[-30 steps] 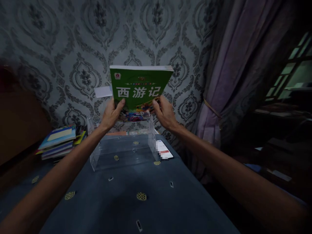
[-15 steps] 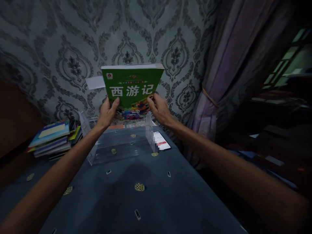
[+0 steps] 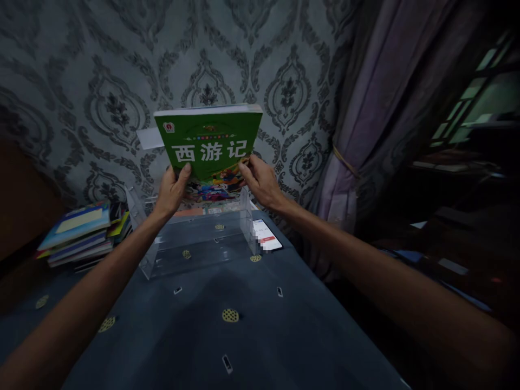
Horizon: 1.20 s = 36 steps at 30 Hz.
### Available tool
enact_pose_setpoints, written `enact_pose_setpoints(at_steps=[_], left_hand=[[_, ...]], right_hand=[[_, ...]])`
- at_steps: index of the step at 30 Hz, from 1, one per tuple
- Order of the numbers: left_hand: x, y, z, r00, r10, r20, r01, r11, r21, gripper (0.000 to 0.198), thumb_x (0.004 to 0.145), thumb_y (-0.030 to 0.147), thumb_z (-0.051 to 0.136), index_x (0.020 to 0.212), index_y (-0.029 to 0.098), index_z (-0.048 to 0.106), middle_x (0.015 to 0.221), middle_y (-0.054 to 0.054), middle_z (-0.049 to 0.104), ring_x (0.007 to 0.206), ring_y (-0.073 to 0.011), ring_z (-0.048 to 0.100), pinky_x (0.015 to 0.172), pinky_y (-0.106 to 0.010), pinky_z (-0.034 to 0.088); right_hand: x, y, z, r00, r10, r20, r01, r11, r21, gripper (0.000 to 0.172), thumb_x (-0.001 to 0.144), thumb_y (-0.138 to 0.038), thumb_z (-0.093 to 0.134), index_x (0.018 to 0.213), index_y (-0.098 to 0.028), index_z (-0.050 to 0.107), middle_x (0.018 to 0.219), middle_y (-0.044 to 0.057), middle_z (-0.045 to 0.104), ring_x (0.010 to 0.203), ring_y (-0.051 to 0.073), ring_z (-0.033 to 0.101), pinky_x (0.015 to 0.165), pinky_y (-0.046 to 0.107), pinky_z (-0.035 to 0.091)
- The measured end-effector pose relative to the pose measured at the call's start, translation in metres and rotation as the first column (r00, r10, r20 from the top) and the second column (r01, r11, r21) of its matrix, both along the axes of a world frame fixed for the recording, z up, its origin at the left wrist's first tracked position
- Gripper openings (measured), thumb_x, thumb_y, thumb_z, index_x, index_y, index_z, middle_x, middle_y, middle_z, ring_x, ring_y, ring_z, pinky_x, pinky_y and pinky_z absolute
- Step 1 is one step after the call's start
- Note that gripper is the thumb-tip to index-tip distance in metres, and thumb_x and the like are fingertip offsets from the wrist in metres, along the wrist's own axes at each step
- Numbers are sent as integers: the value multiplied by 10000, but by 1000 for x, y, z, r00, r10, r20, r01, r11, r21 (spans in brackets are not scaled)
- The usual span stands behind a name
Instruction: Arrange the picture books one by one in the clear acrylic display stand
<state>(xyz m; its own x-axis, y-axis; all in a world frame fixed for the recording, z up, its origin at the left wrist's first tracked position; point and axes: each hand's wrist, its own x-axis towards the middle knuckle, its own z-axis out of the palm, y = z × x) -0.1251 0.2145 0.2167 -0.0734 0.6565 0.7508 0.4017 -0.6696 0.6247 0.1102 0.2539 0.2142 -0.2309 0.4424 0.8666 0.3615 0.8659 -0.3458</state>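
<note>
A green book (image 3: 211,130) with large white Chinese characters and a colourful picture low on its cover is held up in front of me. My left hand (image 3: 173,189) grips its lower left edge, thumb on the cover. On the lower right edge, my right hand (image 3: 262,181) is closed around it in the same way. Below the book, a clear plastic rack (image 3: 195,257) with upright sides stands on the dark blue cloth. A white sheet or card (image 3: 149,138) shows behind the book's left side.
A stack of books (image 3: 79,233) lies left of the rack. Right of it lies a phone (image 3: 268,236) with a lit screen. Patterned wallpaper (image 3: 207,81) rises behind, and a tied purple curtain (image 3: 343,162) hangs at the right. The table's right edge (image 3: 345,309) drops into darkness.
The book and both hands sit slightly further left in view, but the whole scene has shifted left too. Both hands keep their hold on the book.
</note>
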Motion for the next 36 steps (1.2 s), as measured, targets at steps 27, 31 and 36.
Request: enact_pose_setpoints(at_steps=[27, 31, 36], left_hand=[[10, 35, -24, 969, 205, -137, -210, 978, -19, 613, 931, 713, 344, 1120, 184, 591, 899, -83, 682, 645, -203, 655, 559, -338, 573], [8, 28, -24, 918, 325, -226, -327, 945, 30, 505, 925, 635, 442, 1076, 180, 599, 951, -130, 686, 948, -323, 664, 822, -452, 540], [3, 19, -16, 850, 424, -314, -417, 904, 91, 389, 929, 515, 484, 1068, 171, 601, 1034, -158, 630, 1065, -364, 601, 937, -514, 470]], right_hand=[[8, 57, -19, 993, -114, -3, 114, 993, 28, 366, 965, -517, 398, 922, -206, 586, 860, 57, 607, 825, 217, 572, 797, 385, 491], [10, 63, -23, 991, -134, -27, 135, 990, 48, 305, 930, -449, 454, 979, -189, 607, 928, 92, 620, 902, 247, 582, 871, 431, 480], [9, 65, -23, 993, -89, -74, 87, 996, -30, 343, 890, -485, 508, 981, -174, 620, 970, 111, 626, 923, 262, 602, 845, 446, 504]])
